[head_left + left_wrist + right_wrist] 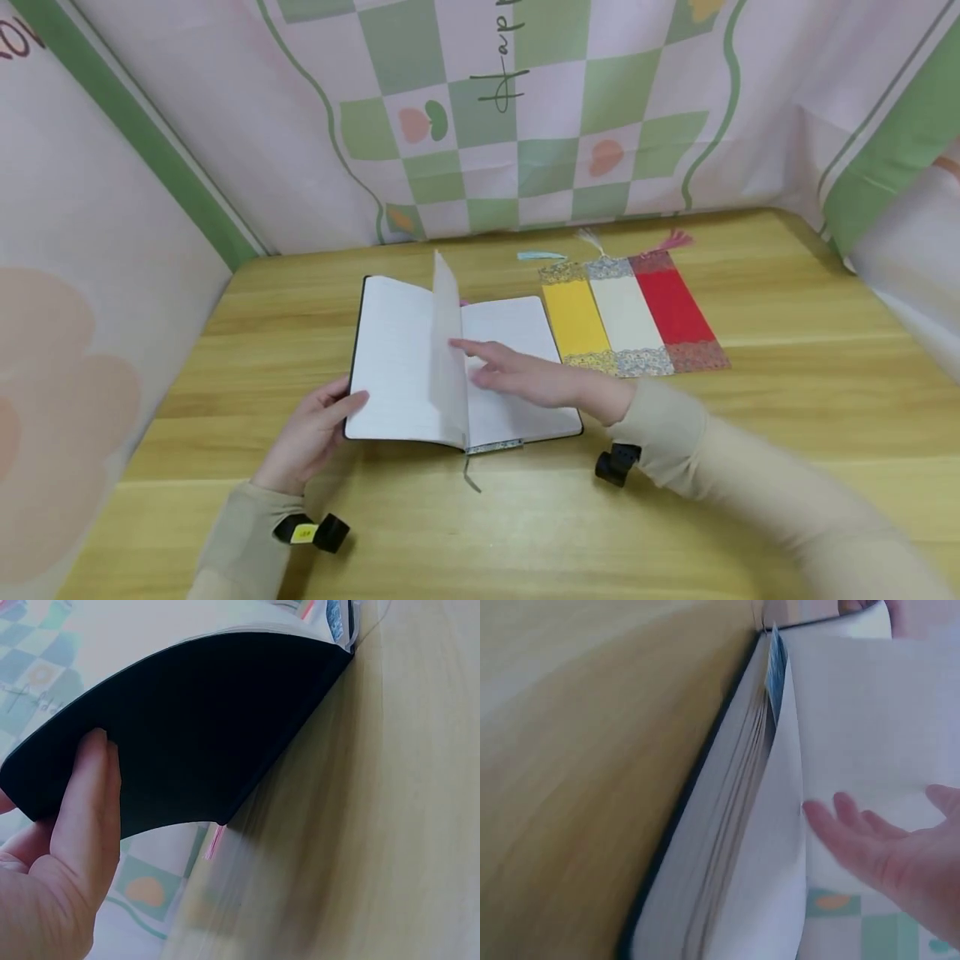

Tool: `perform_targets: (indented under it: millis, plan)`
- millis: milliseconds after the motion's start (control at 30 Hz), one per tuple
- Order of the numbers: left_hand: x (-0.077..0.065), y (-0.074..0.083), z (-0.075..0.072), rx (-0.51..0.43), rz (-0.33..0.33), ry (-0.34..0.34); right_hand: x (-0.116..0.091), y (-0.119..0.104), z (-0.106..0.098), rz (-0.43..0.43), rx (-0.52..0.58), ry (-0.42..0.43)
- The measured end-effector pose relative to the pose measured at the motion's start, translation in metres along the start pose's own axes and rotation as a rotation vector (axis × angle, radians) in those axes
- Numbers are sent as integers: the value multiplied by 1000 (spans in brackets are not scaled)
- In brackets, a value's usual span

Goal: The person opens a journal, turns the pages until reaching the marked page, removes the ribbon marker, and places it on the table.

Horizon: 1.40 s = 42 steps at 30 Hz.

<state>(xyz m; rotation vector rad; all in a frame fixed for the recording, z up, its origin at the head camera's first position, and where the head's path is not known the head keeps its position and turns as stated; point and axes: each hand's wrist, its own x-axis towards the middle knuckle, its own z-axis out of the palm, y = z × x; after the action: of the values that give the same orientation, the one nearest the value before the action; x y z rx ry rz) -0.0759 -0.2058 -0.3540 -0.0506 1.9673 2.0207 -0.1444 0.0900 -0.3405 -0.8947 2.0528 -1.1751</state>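
Note:
An open notebook [517, 333] with black covers and pale pages lies on the wooden table. My left hand [311, 429] grips its left side, thumb on the page and fingers behind the black cover [187, 735], which is lifted off the table at a slant. One page [446, 358] stands upright near the spine. Against it my right hand [517, 375] rests with fingers extended, the index fingertip at the page. A blue patterned strip [776, 679] sticks out from between the pages by the spine. Below it hangs a thin grey ribbon [471, 475].
Right of the notebook lie three bookmarks side by side: yellow [577, 317], white [627, 312] and red [678, 307], each with patterned ends and a tassel. A patterned curtain [487, 183] rises behind the table [810, 350].

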Motion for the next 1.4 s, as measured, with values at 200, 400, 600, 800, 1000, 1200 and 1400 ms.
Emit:
perform_targets:
  millis: [200,400,600,800,1000,1200,1400]
  plan:
    - [-1,0,-1,-52,4,-18,9,-14,21,69,-397,-40]
    - [-1,0,-2,-86,36,-53,13,-21,35,130,-590,-99]
    - [0,-1,-4,-87,9,-20,16,-19,42,183,-607,-120]
    - [-1,0,-6,-87,-23,-6,18,-18,50,171,-702,-100]
    - [2,-3,-9,-50,-18,-55,17,-19,51,171,-741,-103]
    - [3,-4,-8,-37,-4,-63,15,-19,40,212,-657,-94]
    - [3,-4,-6,-55,20,-64,16,-15,15,177,-696,-4]
